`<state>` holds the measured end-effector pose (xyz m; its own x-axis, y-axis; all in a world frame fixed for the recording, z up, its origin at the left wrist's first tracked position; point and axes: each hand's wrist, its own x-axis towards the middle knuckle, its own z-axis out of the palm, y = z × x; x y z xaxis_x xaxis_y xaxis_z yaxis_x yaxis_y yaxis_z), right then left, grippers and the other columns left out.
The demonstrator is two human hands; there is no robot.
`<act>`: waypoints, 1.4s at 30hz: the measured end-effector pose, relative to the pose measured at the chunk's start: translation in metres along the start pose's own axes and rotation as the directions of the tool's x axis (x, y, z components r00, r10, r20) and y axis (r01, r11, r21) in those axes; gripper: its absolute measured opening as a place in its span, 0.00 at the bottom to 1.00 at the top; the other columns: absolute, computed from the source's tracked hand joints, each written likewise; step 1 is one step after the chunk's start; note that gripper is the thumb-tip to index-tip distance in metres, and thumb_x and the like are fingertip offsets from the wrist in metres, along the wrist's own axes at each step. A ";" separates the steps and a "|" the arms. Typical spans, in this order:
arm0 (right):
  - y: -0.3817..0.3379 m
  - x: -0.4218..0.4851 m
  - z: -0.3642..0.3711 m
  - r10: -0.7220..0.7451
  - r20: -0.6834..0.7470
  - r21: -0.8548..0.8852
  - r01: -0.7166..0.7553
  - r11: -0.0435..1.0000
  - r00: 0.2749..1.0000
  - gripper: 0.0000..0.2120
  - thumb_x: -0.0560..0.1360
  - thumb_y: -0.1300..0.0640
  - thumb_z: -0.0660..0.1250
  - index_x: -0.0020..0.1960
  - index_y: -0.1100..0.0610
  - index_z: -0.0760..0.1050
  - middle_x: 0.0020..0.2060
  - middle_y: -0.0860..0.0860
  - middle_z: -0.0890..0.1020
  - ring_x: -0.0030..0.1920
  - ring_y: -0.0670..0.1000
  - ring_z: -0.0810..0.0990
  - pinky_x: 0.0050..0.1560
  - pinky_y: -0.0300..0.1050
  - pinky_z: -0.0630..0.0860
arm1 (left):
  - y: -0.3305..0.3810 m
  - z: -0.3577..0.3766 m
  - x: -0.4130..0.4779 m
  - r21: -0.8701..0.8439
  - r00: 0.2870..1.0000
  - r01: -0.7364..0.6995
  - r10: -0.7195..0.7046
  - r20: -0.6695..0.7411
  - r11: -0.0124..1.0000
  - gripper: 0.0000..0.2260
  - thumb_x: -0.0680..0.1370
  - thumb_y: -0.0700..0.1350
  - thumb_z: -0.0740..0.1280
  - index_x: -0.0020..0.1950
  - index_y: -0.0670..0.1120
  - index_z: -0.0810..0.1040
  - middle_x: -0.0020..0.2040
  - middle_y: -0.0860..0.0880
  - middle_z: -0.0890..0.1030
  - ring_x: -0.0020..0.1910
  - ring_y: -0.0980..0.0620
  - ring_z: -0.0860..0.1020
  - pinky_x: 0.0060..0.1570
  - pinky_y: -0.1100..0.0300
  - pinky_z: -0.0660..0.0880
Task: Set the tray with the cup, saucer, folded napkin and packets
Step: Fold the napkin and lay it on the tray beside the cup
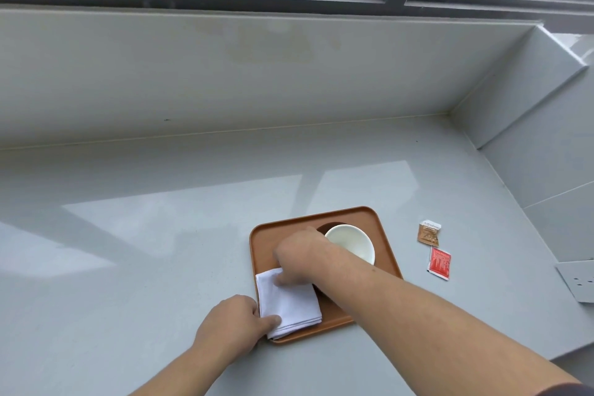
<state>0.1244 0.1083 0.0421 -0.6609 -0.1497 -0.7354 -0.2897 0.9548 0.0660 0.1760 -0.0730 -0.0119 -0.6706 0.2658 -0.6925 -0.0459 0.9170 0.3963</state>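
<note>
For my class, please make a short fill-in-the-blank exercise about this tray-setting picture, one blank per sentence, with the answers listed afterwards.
1. The folded napkin lying on the tray is ____ in colour.
2. The number of packets lying on the counter, off the tray, is ____.
3. The packet nearer the person, below the brown packet, is the ____ packet.
4. The white cup stands on the ____.

Answers: white; two; red; tray

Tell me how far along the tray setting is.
Done: white cup on its dark saucer sits on the tray. In hand: both hands, left and right, press the folded napkin onto the tray's near left corner. Left: brown packet and red packet on the counter.
</note>
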 end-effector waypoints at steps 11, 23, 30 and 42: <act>-0.009 0.007 0.015 -0.003 -0.236 0.058 0.017 0.998 0.972 0.18 0.78 0.36 0.63 0.46 0.51 0.75 0.49 0.50 0.83 0.53 0.57 0.78 0.51 0.52 0.67 | 0.004 -0.001 -0.004 0.126 0.997 -0.037 0.028 0.073 0.991 0.23 0.64 0.70 0.71 0.35 0.51 0.75 0.36 0.52 0.87 0.40 0.55 0.84 0.40 0.57 0.77; -0.023 0.012 0.021 0.119 -0.247 0.075 -0.103 0.992 0.962 0.18 0.78 0.39 0.65 0.55 0.53 0.80 0.52 0.53 0.82 0.55 0.57 0.76 0.56 0.54 0.68 | 0.009 -0.002 -0.001 0.163 0.997 -0.017 0.004 0.078 0.986 0.23 0.63 0.71 0.73 0.35 0.51 0.78 0.37 0.51 0.87 0.40 0.54 0.84 0.38 0.58 0.76; -0.024 0.013 0.020 0.107 -0.259 0.089 -0.087 0.992 0.960 0.16 0.79 0.42 0.66 0.55 0.53 0.79 0.53 0.53 0.82 0.56 0.57 0.76 0.55 0.54 0.68 | 0.009 -0.001 0.001 0.177 0.997 -0.022 0.008 0.082 0.984 0.24 0.64 0.72 0.73 0.38 0.50 0.80 0.38 0.51 0.87 0.41 0.53 0.85 0.44 0.56 0.80; -0.031 0.005 0.018 0.111 -0.414 0.077 -0.087 0.993 0.904 0.14 0.77 0.45 0.69 0.56 0.54 0.76 0.53 0.54 0.80 0.55 0.58 0.76 0.53 0.53 0.68 | 0.007 -0.001 -0.002 0.156 0.998 -0.026 0.016 0.066 0.987 0.23 0.65 0.70 0.74 0.36 0.51 0.78 0.38 0.51 0.87 0.41 0.53 0.85 0.41 0.57 0.78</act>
<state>0.1429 0.0823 0.0240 -0.9158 -0.1354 -0.3782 -0.1769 0.9812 0.0773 0.1762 -0.0675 -0.0077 -0.6206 0.2996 -0.7246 0.0879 0.9449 0.3154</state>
